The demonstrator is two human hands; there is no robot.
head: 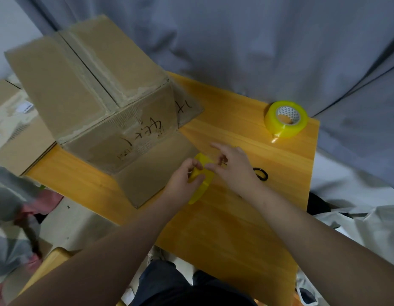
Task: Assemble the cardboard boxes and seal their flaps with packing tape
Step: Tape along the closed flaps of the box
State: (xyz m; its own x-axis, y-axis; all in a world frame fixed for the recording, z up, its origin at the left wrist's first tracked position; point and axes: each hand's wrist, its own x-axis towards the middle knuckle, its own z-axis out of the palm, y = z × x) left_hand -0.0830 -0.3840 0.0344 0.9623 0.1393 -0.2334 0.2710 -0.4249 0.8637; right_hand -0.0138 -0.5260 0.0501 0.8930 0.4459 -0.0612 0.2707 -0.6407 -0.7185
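Tape-starting is the step in hand: you are hunting the free end before anything gets sealed. Your left grip [186, 174] is closed round the roll [203, 181], fingers curled over its rim, holding it just above the bench [235, 228]. Your right grip [232, 164] is mostly closed, thumb and curled fingers pinching at the roll's top edge, forefinger sticking out; whether the end is lifted is too blurred to tell. The box [92, 85] sits just beyond your left grip, its top seam seemingly untaped. Next you likely need to peel a length and carry it to that seam. A spare roll [285, 119] stands well beyond your right grip.
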